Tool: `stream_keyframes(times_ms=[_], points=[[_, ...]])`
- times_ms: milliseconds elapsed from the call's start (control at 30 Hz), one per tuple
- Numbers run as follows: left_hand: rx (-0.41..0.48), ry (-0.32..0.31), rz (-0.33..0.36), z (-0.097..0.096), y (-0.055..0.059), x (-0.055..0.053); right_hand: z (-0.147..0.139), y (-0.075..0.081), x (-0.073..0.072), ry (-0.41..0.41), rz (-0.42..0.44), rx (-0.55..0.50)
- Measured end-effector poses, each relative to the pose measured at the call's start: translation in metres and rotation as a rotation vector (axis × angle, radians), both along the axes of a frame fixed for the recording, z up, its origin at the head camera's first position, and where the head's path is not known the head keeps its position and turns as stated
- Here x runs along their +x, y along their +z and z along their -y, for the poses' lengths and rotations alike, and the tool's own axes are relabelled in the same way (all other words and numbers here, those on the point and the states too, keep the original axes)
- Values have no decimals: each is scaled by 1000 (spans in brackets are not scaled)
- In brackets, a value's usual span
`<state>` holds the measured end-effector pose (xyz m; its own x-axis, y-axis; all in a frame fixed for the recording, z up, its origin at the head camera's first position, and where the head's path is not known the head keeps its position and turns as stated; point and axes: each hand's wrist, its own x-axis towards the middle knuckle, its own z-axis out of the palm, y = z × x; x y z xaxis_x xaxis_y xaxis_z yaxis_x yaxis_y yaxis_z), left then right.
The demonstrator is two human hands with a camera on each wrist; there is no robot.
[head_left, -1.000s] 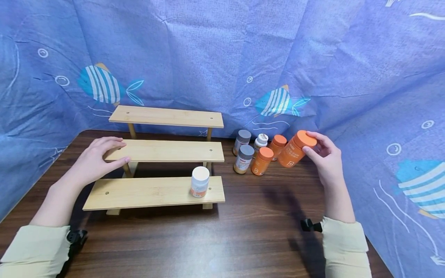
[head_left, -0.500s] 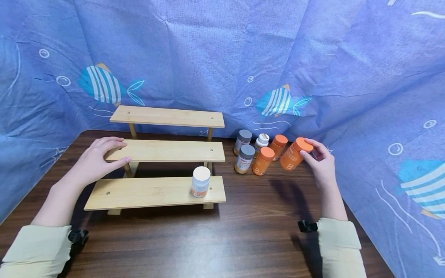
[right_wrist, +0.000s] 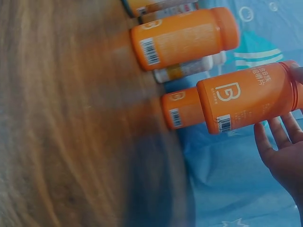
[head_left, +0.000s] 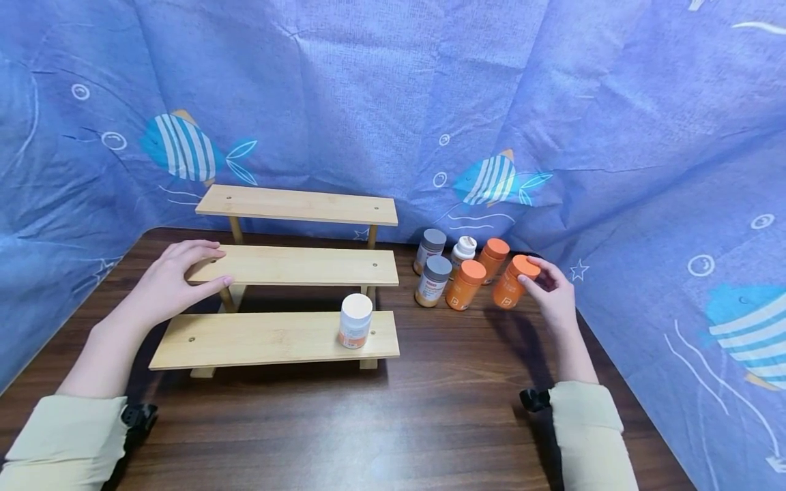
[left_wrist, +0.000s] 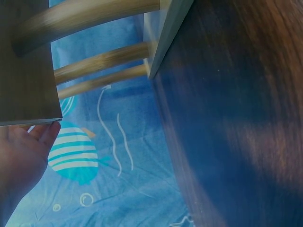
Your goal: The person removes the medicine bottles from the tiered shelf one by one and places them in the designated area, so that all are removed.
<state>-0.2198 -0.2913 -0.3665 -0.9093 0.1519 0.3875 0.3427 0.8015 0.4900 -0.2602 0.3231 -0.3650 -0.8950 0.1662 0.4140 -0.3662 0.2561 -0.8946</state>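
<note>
My left hand (head_left: 164, 281) grips the left end of the middle board of a three-step wooden display rack (head_left: 295, 266), thumb at its front edge and fingers at the back. In the left wrist view, fingertips lie along the edge of a board (left_wrist: 28, 90). My right hand (head_left: 555, 298) holds an orange supplement bottle (head_left: 511, 283) by its lid, thumb and fingers on either side. That bottle stands nearly upright, at the right end of the bottle group. In the right wrist view, the same bottle (right_wrist: 246, 99) overlaps another orange bottle (right_wrist: 182, 109).
Two orange bottles (head_left: 464, 290), two grey-lidded bottles (head_left: 432, 286) and a small white-capped bottle (head_left: 463, 249) stand together right of the rack. A white bottle (head_left: 355, 324) sits on the lowest board's right part. A blue fish-print cloth (head_left: 368, 102) hangs behind the dark wooden table (head_left: 307, 423).
My right hand has brought the orange bottle down and slightly left, close beside the other bottles, and it leans less than before. The left hand has stayed on the rack.
</note>
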Motion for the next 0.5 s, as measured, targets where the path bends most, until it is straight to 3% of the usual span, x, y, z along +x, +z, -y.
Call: stream_keyframes(times_ms=[200, 367, 500], points=[[-5, 7, 22, 0, 1, 1, 2, -13, -6, 0, 41, 13], [-8, 13, 50, 0, 3, 2, -3, -31, -20, -6, 100, -33], [-8, 10, 52, 0, 3, 3, -9, -45, -28, -25, 122, -2]])
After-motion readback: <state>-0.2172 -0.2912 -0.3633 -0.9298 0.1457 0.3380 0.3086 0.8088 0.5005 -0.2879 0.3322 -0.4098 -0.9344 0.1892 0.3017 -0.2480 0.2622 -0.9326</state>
